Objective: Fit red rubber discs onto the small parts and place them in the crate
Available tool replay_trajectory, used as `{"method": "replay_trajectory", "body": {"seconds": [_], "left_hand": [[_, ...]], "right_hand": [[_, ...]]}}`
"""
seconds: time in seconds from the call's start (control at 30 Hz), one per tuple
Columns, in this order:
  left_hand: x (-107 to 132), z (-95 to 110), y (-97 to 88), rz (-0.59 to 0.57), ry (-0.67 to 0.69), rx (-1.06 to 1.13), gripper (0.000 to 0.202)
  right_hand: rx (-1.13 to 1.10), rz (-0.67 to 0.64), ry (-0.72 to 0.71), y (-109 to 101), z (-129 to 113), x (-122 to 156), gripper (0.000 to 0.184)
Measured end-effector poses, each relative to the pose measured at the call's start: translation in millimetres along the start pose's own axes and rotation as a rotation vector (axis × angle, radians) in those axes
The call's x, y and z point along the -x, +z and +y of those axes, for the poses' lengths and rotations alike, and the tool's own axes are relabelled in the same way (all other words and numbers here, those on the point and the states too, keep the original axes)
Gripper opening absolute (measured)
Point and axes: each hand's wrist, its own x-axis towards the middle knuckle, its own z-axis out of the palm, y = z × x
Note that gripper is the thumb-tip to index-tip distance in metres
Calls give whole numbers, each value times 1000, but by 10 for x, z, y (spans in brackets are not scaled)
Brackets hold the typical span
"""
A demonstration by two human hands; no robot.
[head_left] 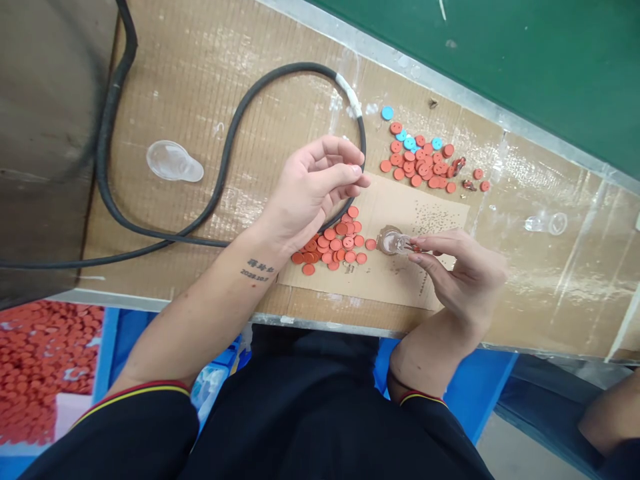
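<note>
My left hand (325,177) hovers above the loop of black cable, thumb and fingertips pinched together. A trace of red shows at the fingertips, but what they hold is too small to tell. My right hand (457,270) is closed at the fingertips on the narrow end of a small clear plastic cup-like piece (393,241), over a cardboard sheet (390,283). A bit of red shows between those fingers. Left of the clear piece lies a pile of red round discs (343,243), some with small holes like buttons. Small dark specks (435,220) are scattered on the sheet.
Red discs mixed with blue ones (423,160) lie farther back. Similar clear pieces rest at left (173,161) and right (547,223). A thick black cable (235,127) loops over the table. A bin of red discs (45,367) stands lower left; another person's arm (613,413) shows lower right.
</note>
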Motion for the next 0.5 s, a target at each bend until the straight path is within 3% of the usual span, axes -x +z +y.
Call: {"method": "replay_trajectory", "body": {"seconds": [0.37,0.43,0.5], "left_hand": [[86,180,97,-20,-93,-75,18],[98,190,99,-57,-89,-61,20],[117,197,110,-120,-75,-33,24]], "right_hand": [[-23,39,-61,3,29,4,12],[-81,130,-89,25,52,17,18],[-167,314,-134,55,81,35,21]]}}
